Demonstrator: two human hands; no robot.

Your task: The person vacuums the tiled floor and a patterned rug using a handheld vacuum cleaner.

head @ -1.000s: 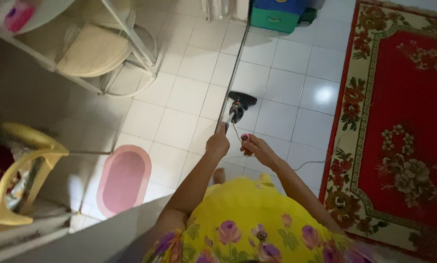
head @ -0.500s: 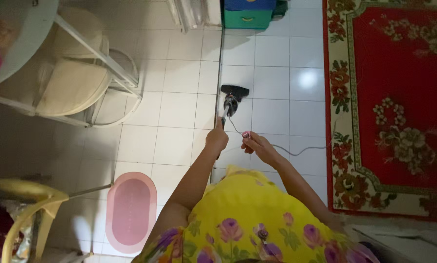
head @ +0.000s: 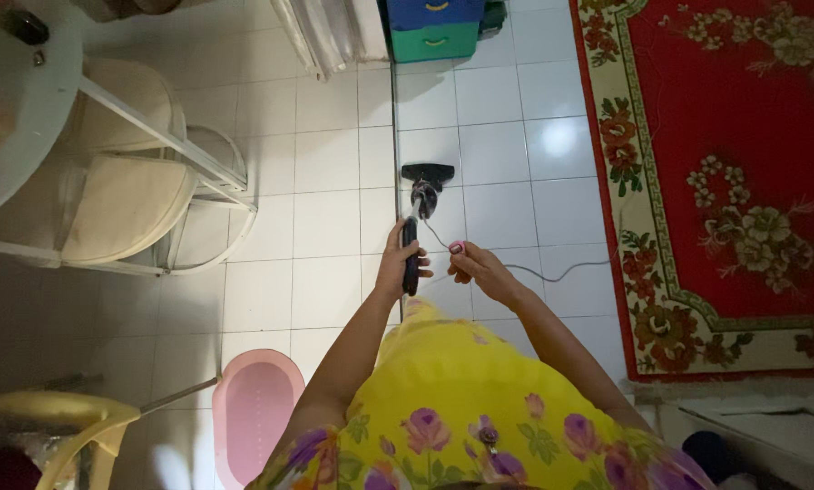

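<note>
Fingers [head: 394, 263] of the left hand [head: 396, 265] wrap tight around the black handle of a stick vacuum [head: 415, 227], whose head [head: 426, 172] rests on the white tile floor [head: 325, 227] ahead of the person. Right hand [head: 473, 269] pinches the grey cord [head: 552, 272] between closed fingers, and the cord trails off toward the red rug [head: 743, 163]. A pink mat [head: 253, 408] lies lower left, near a white chair [head: 126, 200].

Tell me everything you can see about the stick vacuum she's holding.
The stick vacuum is slim and upright, seen from above. Its flat black floor head rests on the white tiled floor, with a dark grey body above and a black handle. The left hand grips the handle. A thin pale cord trails right across the tiles toward the red carpet; the right hand pinches it near the handle.
</note>
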